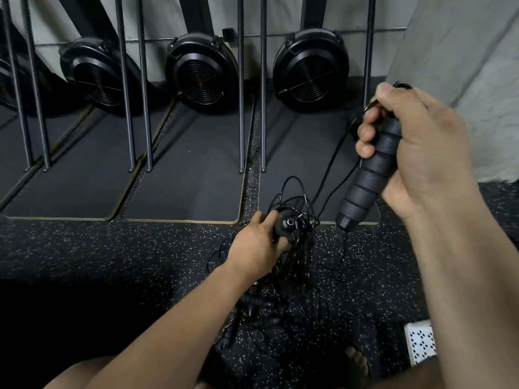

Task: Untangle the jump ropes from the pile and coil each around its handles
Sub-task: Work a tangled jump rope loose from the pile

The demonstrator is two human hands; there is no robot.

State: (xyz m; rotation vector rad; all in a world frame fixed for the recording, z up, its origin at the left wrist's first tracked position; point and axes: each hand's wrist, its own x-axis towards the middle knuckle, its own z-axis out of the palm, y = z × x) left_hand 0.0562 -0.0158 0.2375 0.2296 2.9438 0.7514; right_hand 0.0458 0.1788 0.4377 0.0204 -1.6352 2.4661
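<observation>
- Right grip (415,153) is clenched round a ribbed black handle (368,175), held up at a slant with its butt end pointing down toward the floor.
- Left grip (258,240) sits lower, fingers curled round a second handle (283,223) right at the top of the pile (280,290).
- From the top of the raised handle a thin black cord (334,161) drops into the tangle. I cannot tell whether the two handles I hold belong to one rope.
- The pile lies on the speckled rubber floor (112,248), just in front of the dark mats (182,178), with more handles (258,301) buried among the loops.
- Handling, as I judge it: the cord looks thin, light and springy, and is likely to kink and snag on its neighbours if yanked. The handles are the stiff, grippy parts and the sensible place to take hold.
- I would hold at the handles and feed the cord out loop by loop, pinching the cord itself only close to a knot.
- Risk: a hard pull may tighten the tangle or drag the whole pile along.
</observation>
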